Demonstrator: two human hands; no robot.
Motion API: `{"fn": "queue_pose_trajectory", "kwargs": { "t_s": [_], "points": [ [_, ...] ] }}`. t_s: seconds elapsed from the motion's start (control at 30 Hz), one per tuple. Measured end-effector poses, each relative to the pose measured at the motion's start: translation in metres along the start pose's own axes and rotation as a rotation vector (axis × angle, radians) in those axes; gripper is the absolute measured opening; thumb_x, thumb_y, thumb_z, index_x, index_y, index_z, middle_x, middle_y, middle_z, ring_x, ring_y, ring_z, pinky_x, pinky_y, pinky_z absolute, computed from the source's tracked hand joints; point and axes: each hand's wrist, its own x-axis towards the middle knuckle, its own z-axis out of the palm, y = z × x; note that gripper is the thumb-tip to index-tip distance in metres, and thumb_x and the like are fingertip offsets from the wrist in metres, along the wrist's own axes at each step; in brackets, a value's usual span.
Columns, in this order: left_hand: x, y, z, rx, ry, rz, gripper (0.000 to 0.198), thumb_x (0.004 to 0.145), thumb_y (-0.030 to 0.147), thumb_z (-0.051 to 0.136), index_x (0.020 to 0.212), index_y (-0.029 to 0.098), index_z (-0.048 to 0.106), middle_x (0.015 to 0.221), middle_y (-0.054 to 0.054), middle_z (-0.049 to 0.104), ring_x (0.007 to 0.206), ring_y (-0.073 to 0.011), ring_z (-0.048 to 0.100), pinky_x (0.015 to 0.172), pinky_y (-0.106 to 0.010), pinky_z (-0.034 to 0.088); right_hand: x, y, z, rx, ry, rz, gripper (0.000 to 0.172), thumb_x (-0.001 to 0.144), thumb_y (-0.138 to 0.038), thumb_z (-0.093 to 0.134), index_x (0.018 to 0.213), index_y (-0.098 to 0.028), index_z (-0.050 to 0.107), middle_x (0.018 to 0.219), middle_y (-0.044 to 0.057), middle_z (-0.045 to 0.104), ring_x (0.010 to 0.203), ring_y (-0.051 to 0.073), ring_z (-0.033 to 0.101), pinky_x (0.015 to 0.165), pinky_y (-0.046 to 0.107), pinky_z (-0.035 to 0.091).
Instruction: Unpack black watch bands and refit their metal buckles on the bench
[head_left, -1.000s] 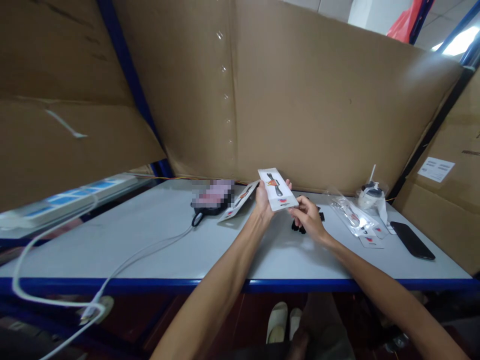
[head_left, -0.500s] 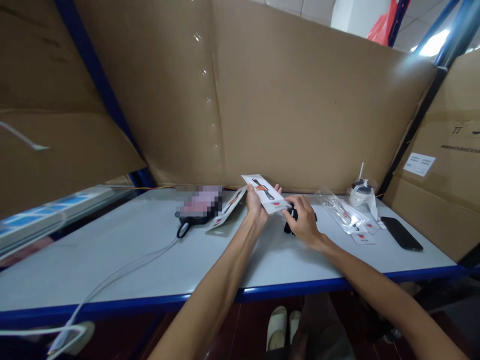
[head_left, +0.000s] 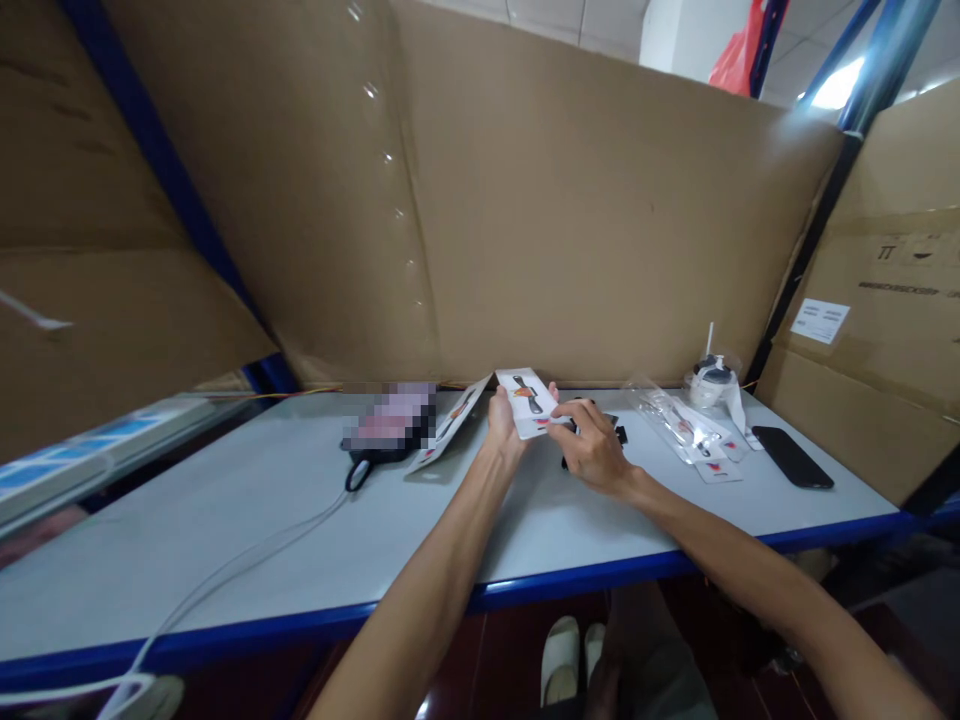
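Observation:
My left hand (head_left: 501,425) grips a white printed packaging card (head_left: 531,399) picturing a black strap, holding it just above the grey table (head_left: 247,520). My right hand (head_left: 592,447) is closed at the card's near right corner, pinching its edge, and covers a small black strap-like item (head_left: 616,434) that lies on the table beneath it. A second printed card (head_left: 450,420) leans against a blurred dark object (head_left: 386,430) to the left of my left hand.
Clear plastic packets with cards (head_left: 694,430), a bagged drink cup with a straw (head_left: 712,375) and a black phone (head_left: 791,457) lie at the right. A white cable (head_left: 247,560) runs off the front left edge. Cardboard sheets (head_left: 585,200) wall the back and sides.
The card has come down closer to the table and my right hand has closed in on its corner. The view has swung right and tilted.

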Motion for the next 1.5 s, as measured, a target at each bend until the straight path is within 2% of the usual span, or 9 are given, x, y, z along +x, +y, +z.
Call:
{"fn": "queue_pose_trajectory", "kwargs": {
  "t_s": [0.3,0.47,0.6,0.73,0.83,0.9,1.07,1.2,1.5],
  "points": [
    [-0.014,0.011,-0.001,0.068,-0.044,-0.053,0.044,0.103,0.039,0.043,0.124,0.01,0.068,0.087,-0.013,0.077,0.074,-0.0263,0.076,0.07,-0.042,0.065,-0.012,-0.025,-0.04,-0.113,0.016,-0.208,0.023,0.098,-0.006,0.053,0.093,-0.018,0.073,0.106,0.01,0.069,0.109,0.023,0.056,0.088,0.034,0.053],
    [-0.028,-0.001,0.009,0.168,-0.11,-0.085,0.055,0.103,0.05,0.042,0.127,0.007,0.066,0.086,-0.015,0.077,0.067,-0.0262,0.075,0.061,-0.038,0.064,-0.035,-0.048,-0.073,-0.087,-0.023,-0.149,0.022,0.094,-0.004,0.056,0.095,-0.019,0.072,0.102,0.009,0.068,0.108,0.022,0.058,0.089,0.033,0.054],
    [-0.033,-0.006,0.014,0.221,-0.116,-0.119,0.059,0.104,0.052,0.038,0.127,0.005,0.066,0.086,-0.017,0.077,0.065,-0.027,0.074,0.056,-0.038,0.063,-0.045,-0.059,-0.087,0.053,-0.005,0.078,0.017,0.097,-0.012,0.057,0.098,-0.021,0.072,0.108,0.01,0.068,0.106,0.022,0.06,0.09,0.036,0.055],
    [-0.029,-0.001,0.013,0.161,-0.07,-0.099,0.06,0.105,0.052,0.035,0.129,0.005,0.064,0.086,-0.017,0.077,0.068,-0.0273,0.076,0.058,-0.038,0.064,-0.047,-0.061,-0.099,0.372,0.052,0.614,0.025,0.104,-0.038,0.052,0.1,-0.019,0.068,0.108,0.012,0.069,0.102,0.022,0.065,0.087,0.038,0.055],
    [-0.024,0.001,0.011,0.101,-0.04,-0.086,0.061,0.105,0.051,0.034,0.131,0.004,0.063,0.088,-0.017,0.078,0.072,-0.0279,0.077,0.065,-0.04,0.066,-0.04,-0.055,-0.1,0.887,-0.186,1.082,0.051,0.104,-0.062,0.043,0.09,-0.018,0.064,0.079,0.006,0.068,0.069,0.017,0.065,0.061,0.029,0.052],
    [-0.022,-0.001,0.01,0.103,-0.035,-0.06,0.061,0.105,0.05,0.034,0.13,0.003,0.063,0.087,-0.018,0.078,0.073,-0.028,0.077,0.067,-0.04,0.066,-0.031,-0.052,-0.096,1.213,-0.368,1.27,0.061,0.101,-0.071,0.041,0.085,-0.017,0.065,0.071,0.005,0.067,0.055,0.014,0.06,0.047,0.025,0.044],
    [-0.019,-0.001,0.002,0.182,-0.081,-0.096,0.059,0.104,0.051,0.038,0.126,0.004,0.066,0.086,-0.017,0.078,0.069,-0.0276,0.076,0.061,-0.038,0.064,-0.009,-0.059,-0.08,1.44,-0.344,1.401,0.038,0.093,-0.048,0.068,0.072,-0.016,0.066,0.063,0.001,0.066,0.048,0.009,0.055,0.043,0.021,0.037],
    [-0.02,0.001,0.002,0.173,-0.094,-0.125,0.057,0.102,0.052,0.041,0.123,0.006,0.067,0.083,-0.015,0.077,0.065,-0.0267,0.074,0.06,-0.039,0.064,-0.011,-0.071,-0.081,1.477,-0.254,1.519,0.029,0.093,-0.039,0.068,0.078,-0.014,0.069,0.059,-0.002,0.063,0.045,0.007,0.05,0.044,0.021,0.031],
    [-0.028,-0.002,0.018,0.161,0.04,-0.052,0.051,0.104,0.057,0.036,0.11,0.015,0.064,0.086,-0.011,0.072,0.072,-0.0236,0.074,0.06,-0.035,0.064,-0.073,-0.106,-0.141,1.503,-0.3,1.596,0.049,0.074,-0.06,0.081,0.084,-0.013,0.072,0.055,-0.001,0.059,0.046,0.01,0.053,0.039,0.02,0.03]
  ]
}}
